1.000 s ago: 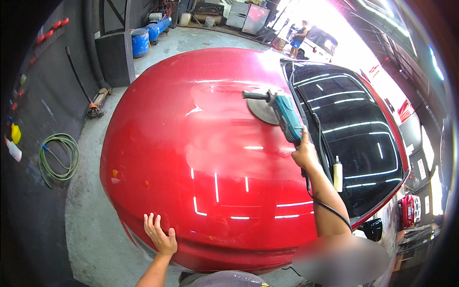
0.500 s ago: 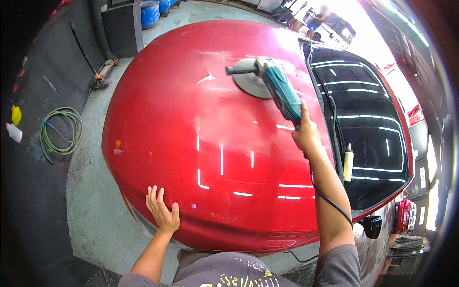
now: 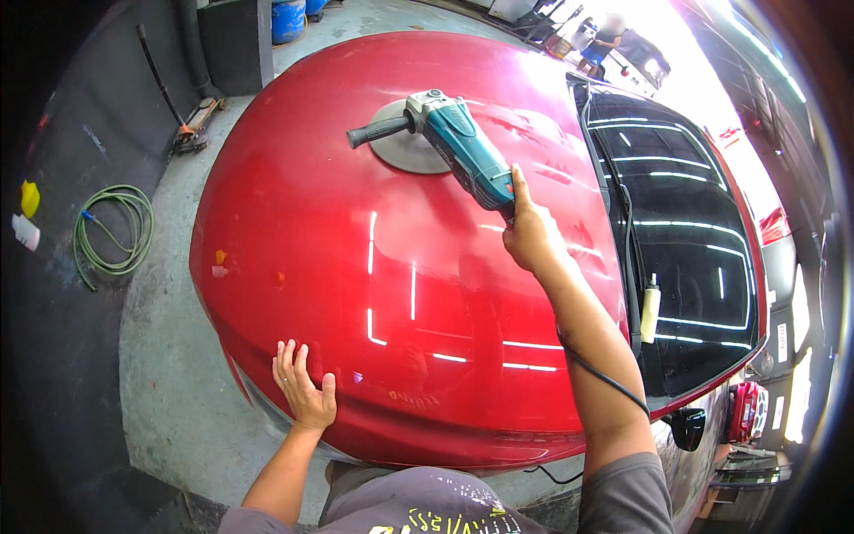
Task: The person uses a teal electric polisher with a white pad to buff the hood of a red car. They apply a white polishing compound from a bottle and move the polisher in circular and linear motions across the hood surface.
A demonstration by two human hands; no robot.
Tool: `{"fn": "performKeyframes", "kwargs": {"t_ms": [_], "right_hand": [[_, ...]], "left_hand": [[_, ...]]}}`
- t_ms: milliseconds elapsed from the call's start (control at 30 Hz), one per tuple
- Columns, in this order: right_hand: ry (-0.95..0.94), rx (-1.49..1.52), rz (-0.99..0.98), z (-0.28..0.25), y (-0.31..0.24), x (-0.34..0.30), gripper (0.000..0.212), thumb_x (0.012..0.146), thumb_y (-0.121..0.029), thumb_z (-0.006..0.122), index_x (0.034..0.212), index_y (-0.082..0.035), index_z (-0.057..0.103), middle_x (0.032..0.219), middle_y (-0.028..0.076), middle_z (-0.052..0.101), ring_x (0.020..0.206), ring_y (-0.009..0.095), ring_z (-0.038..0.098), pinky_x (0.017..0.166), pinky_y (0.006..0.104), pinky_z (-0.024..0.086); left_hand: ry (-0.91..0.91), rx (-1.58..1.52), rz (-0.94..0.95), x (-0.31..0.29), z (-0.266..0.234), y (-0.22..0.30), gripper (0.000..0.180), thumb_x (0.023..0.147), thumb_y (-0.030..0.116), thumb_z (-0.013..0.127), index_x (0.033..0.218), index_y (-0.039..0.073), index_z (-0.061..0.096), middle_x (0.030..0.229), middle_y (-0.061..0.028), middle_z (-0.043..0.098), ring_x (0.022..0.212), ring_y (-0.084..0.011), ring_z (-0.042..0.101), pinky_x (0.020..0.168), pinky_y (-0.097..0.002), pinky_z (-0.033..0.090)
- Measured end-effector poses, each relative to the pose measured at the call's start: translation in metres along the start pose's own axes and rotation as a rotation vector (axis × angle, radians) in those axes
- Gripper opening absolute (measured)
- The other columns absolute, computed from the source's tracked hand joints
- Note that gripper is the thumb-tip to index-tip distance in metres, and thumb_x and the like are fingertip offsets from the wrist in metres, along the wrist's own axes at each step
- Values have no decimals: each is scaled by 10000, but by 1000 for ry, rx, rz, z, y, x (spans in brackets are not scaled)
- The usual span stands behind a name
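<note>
Fingers [image 3: 525,200] grip polisher [image 3: 463,147] mid-hood [image 3: 356,267], far from edges.

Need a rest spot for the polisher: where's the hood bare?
Bare red hood between the polisher pad and the left hand at the front edge. Crowded along the right hand, its cord, and the bottle by the windshield.

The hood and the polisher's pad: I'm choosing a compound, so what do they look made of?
The hood looks like glossy red painted sheet metal: sharp white light streaks mirror on it. The pad is a flat grey disc, matte, perhaps foam or wool; too small to tell. The polisher, gripped by the right hand, has a teal, likely plastic body. The left hand rests flat on the hood.
</note>
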State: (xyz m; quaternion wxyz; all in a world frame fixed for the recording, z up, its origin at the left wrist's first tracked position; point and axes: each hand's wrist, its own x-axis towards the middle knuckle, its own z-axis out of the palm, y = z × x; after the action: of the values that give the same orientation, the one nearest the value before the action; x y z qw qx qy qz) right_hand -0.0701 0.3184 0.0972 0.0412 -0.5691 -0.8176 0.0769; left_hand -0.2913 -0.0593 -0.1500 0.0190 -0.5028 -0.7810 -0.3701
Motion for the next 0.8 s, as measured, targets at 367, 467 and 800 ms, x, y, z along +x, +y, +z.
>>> {"fn": "performKeyframes", "kwargs": {"t_ms": [367,467,800], "right_hand": [[127,18,45,-3,75,-30,1078,873,49,666,1769,-256,151,1154,358,740,1126,555,721,942,586,564],[186,-1,146,-21,140,-47,1084,874,37,648,1772,-265,120,1165,351,751,1124,525,739,957,576,570],[121,-3,378,-48,157,-105,1114,829,30,685,1773,-188,135,1231,347,740,1117,507,747,941,529,592]], "left_hand": [[11,-2,-6,-1,2,-3,741,1103,557,494,1586,-2,451,1650,-265,443,1604,-471,335,1304,-652,204],[6,5,-2,-1,2,-3,751,1092,546,506,1591,-13,447,1653,-254,452,1608,-462,337,1313,-638,205],[-6,0,-19,1,1,-2,836,1072,649,528,1602,8,445,1654,-255,441,1605,-458,336,1304,-649,206]]}}
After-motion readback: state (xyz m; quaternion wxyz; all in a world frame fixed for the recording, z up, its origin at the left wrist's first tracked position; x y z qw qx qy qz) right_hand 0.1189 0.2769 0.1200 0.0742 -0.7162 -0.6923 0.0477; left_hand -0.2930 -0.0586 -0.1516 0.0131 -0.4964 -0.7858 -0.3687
